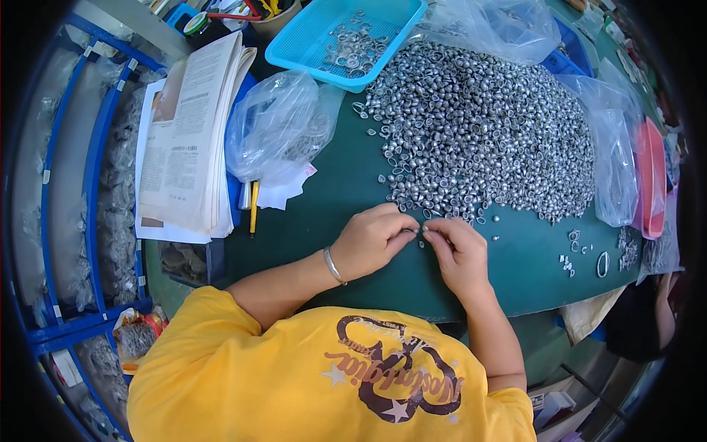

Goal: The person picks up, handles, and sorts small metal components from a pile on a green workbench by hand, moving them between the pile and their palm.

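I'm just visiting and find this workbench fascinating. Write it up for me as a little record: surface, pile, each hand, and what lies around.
Surface: green tabletop
Pile: many small silvery pieces
Left hand: left hand at the pile's near edge, bangle on wrist
Right hand: right hand close beside it
Fingertips: any held piece is too small to tell
Far left: light-blue basket with scattered pieces
Left: papers, yellow pen
Right: red tray

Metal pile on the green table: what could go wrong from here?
1. The left hand and right hand are right at the near edge of the metal pile; a bump could scatter pieces.
2. The tiny loose piece between the hands might get brushed away.
3. The oval ring lies near the front of the green table; a careless sweep could knock it off.
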The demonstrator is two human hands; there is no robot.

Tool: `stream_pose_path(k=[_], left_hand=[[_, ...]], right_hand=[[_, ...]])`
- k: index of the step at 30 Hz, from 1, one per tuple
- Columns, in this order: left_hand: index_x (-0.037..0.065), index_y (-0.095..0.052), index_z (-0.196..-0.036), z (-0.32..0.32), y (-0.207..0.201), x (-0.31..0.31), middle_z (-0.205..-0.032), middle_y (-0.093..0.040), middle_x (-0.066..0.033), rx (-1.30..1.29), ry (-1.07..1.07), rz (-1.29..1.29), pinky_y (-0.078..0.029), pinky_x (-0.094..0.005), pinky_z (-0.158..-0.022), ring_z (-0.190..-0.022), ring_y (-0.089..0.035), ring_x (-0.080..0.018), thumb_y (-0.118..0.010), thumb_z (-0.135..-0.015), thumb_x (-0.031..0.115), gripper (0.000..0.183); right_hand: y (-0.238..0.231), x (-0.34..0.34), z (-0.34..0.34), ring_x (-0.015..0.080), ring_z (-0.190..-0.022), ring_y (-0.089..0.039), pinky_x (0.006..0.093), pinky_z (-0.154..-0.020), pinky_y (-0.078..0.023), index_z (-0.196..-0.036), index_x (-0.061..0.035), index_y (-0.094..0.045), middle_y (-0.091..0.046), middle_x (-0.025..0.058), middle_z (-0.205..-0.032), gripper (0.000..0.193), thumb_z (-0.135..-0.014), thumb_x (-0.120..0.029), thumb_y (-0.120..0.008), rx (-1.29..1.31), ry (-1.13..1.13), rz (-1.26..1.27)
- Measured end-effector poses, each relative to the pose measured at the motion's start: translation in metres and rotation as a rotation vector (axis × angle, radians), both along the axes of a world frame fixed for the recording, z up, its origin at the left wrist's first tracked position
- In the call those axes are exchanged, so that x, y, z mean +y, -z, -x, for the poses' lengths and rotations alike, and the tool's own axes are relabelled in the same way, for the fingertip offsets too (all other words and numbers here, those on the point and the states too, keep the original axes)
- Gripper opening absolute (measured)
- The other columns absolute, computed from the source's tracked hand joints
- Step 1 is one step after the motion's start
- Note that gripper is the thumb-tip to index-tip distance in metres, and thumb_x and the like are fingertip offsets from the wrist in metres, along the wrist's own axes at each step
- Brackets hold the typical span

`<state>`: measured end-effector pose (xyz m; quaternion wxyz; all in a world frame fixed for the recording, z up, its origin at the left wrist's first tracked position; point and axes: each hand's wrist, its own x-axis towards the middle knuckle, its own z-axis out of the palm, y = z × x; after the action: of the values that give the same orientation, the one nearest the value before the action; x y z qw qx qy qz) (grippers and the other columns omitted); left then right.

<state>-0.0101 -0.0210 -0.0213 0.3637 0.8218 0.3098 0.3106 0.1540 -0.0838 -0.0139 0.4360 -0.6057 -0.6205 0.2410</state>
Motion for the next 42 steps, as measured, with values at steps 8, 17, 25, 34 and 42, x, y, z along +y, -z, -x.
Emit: stream_pose_path(k=[8,17,25,34,42], left_hand=[[0.004,-0.066,-0.086,-0.002,-0.018,-0.008,-0.066,-0.052,-0.0011,-0.25,0.061,0.354,-0.037,-0.0194,-0.052,-0.056,-0.046,-0.0079,-0.069,-0.072,0.001,0.015],[0.002,-0.066,-0.09,-0.003,-0.015,-0.018,-0.072,-0.056,-0.0017,-0.313,0.085,0.562,-0.038,-0.0177,-0.057,-0.062,-0.049,-0.0067,-0.067,-0.075,0.001,0.015],[0.003,-0.064,-0.092,-0.003,-0.012,-0.019,-0.07,-0.054,0.0002,-0.351,0.145,0.754,-0.035,-0.018,-0.05,-0.058,-0.046,-0.0066,-0.063,-0.08,0.005,0.012],[0.006,-0.055,-0.097,-0.004,-0.001,-0.024,-0.066,-0.036,0.0064,-0.814,0.331,2.04,-0.024,-0.0149,-0.042,-0.05,-0.031,-0.001,-0.048,-0.092,0.021,0.017],[0.005,-0.052,-0.094,-0.005,-0.004,-0.025,-0.069,-0.038,0.0035,-0.834,0.351,2.078,-0.027,-0.0147,-0.044,-0.054,-0.034,-0.002,-0.045,-0.093,0.021,0.017]], right_hand=[[-0.002,-0.029,0.003,0.0054,-0.066,-0.05,0.0175,-0.059,-0.04,-0.086,0.001,-0.062,-0.061,0.0028,-0.08,0.011,-0.076,0.002,-0.064,0.713,-0.004,0.182],[-0.002,-0.04,0.005,0.0043,-0.07,-0.049,0.0165,-0.063,-0.04,-0.089,0.0017,-0.06,-0.06,0.0019,-0.084,0.011,-0.079,0.002,-0.062,0.907,-0.017,0.228],[0.001,-0.044,0.002,0.0054,-0.056,-0.041,0.0171,-0.047,-0.032,-0.095,-0.0003,-0.055,-0.052,0.0028,-0.071,0.011,-0.085,-0.006,-0.056,1.313,-0.144,0.327],[0.011,-0.044,0.001,0.0075,-0.047,-0.034,0.0181,-0.039,-0.025,-0.099,-0.0018,-0.049,-0.045,0.0067,-0.067,0.018,-0.092,-0.018,-0.044,1.866,-0.283,0.369],[0.012,-0.047,-0.005,0.0085,-0.045,-0.033,0.0191,-0.038,-0.026,-0.094,-0.0009,-0.05,-0.047,0.0099,-0.067,0.023,-0.094,-0.02,-0.038,1.938,-0.272,0.364]])
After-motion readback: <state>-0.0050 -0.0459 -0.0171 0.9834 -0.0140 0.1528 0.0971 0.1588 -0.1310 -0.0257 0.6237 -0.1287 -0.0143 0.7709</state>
